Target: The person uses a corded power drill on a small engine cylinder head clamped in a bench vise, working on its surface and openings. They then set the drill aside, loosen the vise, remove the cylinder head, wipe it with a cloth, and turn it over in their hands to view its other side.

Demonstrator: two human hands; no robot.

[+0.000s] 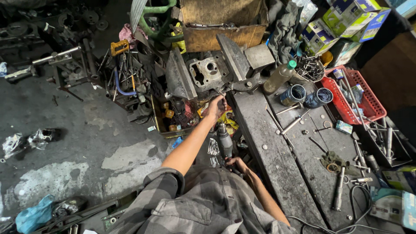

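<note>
Wooden workbench (277, 160), dark and greasy: two open tins (305, 96), plastic bottle (279, 76), red basket (364, 97), loose bolts and shafts (294, 123), rag (331, 159), cable (362, 208). Concrete floor (65, 130): scattered tools, crumpled bags (28, 141).

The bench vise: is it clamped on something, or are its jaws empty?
Clamped. The bench vise holds a grey metal engine block between its jaws, and the left hand reaches up just below it.
</note>
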